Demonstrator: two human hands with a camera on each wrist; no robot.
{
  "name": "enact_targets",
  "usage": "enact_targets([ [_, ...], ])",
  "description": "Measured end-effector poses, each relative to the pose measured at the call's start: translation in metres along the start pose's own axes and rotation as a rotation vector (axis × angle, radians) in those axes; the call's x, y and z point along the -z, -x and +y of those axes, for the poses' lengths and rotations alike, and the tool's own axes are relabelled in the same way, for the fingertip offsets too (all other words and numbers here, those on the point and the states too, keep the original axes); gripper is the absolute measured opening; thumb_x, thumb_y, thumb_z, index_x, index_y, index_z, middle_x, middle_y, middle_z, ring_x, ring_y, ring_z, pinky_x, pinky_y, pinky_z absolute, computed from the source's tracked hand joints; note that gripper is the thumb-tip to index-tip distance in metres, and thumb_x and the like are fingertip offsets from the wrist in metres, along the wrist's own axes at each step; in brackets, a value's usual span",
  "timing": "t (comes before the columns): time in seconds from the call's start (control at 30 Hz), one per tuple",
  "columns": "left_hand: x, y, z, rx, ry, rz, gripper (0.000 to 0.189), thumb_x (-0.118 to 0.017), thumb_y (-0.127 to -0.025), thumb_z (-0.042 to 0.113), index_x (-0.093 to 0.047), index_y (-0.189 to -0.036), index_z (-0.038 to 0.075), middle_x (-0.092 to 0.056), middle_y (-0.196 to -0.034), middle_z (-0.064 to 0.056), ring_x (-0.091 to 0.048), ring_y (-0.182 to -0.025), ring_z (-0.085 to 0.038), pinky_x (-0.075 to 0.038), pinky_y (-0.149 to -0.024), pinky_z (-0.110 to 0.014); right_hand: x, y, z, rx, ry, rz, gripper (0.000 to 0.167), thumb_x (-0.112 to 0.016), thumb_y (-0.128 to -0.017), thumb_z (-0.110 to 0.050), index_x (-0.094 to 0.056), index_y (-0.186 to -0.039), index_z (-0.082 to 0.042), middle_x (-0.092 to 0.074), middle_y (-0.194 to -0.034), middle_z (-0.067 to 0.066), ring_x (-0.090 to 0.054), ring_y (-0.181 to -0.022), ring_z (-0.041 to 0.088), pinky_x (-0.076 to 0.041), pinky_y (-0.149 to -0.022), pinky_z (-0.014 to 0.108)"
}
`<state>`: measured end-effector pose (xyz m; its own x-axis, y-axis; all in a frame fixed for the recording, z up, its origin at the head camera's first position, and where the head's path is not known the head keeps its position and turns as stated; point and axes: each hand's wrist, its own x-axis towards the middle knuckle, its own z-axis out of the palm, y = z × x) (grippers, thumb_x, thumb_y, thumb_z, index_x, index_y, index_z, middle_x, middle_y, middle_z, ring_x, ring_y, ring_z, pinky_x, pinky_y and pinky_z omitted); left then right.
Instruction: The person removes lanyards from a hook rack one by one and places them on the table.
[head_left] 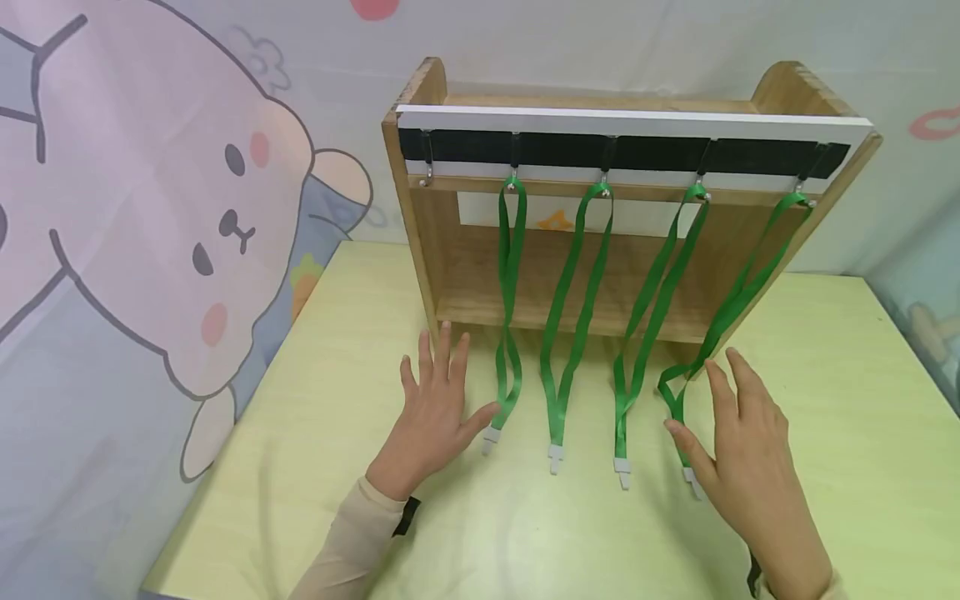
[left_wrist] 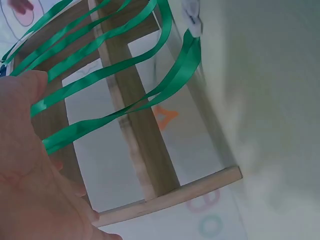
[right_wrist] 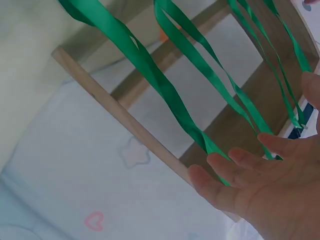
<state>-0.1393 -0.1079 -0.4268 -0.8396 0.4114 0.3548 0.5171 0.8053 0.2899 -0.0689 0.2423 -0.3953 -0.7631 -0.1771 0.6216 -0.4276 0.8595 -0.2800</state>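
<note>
Several green lanyards with white clips hang from metal hooks along the front of a wooden rack. My left hand (head_left: 435,421) is spread beside the leftmost lanyard (head_left: 510,275), its thumb close to the white clip (head_left: 491,437). At the far right, my right hand (head_left: 750,458) hovers with extended fingers beside the rightmost lanyard (head_left: 731,312); whether it touches the strap I cannot tell. Between the hands hang a second lanyard (head_left: 553,350) and a third lanyard (head_left: 652,317). In the right wrist view, green straps (right_wrist: 165,90) pass behind the fingers.
The wooden rack (head_left: 414,242) stands at the back of a pale yellow table (head_left: 525,550). Across its top runs a white board with a black strip (head_left: 562,152). One more hook (head_left: 428,167) is at the left end. A cartoon-printed cloth (head_left: 150,250) hangs behind.
</note>
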Motion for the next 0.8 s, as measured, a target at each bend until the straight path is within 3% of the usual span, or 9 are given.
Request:
enact_targets([
  [0.27, 0.017, -0.004, -0.006, -0.008, 0.03, 0.054, 0.091, -0.028, -0.103, 0.066, -0.002, -0.159, -0.001, 0.006, -0.164, -0.028, 0.007, -0.149, -0.052, -0.009, -0.108, -0.081, 0.01, -0.024, -0.003, 0.082, -0.001, 0.142, 0.079, -0.041, -0.104, -0.058, -0.04, -0.141, 0.012, -0.036, -0.15, 0.033, -0.042, -0.123, 0.058, -0.039, -0.085, 0.071],
  [0.47, 0.025, -0.013, -0.011, -0.066, -0.001, 0.16, 0.087, -0.022, -0.103, 0.065, 0.002, -0.156, -0.001, 0.003, -0.161, -0.031, 0.002, -0.148, -0.054, -0.014, -0.106, -0.082, 0.018, -0.041, 0.0, 0.093, -0.001, 0.233, 0.075, -0.046, -0.104, -0.055, -0.042, -0.14, 0.01, -0.039, -0.147, 0.033, -0.044, -0.123, 0.055, -0.043, -0.091, 0.067],
  [0.63, 0.032, -0.021, -0.015, -0.11, -0.047, 0.222, 0.083, -0.025, -0.105, 0.06, 0.007, -0.156, 0.002, 0.002, -0.16, -0.032, -0.002, -0.148, -0.054, -0.019, -0.103, -0.083, 0.023, -0.053, 0.003, 0.097, -0.009, 0.295, 0.067, -0.05, -0.104, -0.049, -0.041, -0.141, 0.007, -0.039, -0.145, 0.032, -0.043, -0.126, 0.051, -0.047, -0.099, 0.056],
  [0.8, 0.039, -0.031, -0.02, -0.138, -0.09, 0.28, 0.08, -0.026, -0.105, 0.058, 0.003, -0.154, 0.002, -0.004, -0.158, -0.033, -0.012, -0.146, -0.053, -0.025, -0.099, -0.083, 0.026, -0.066, 0.002, 0.092, -0.038, 0.361, 0.063, -0.053, -0.104, -0.046, -0.043, -0.139, 0.005, -0.042, -0.14, 0.031, -0.045, -0.126, 0.05, -0.045, -0.106, 0.048],
])
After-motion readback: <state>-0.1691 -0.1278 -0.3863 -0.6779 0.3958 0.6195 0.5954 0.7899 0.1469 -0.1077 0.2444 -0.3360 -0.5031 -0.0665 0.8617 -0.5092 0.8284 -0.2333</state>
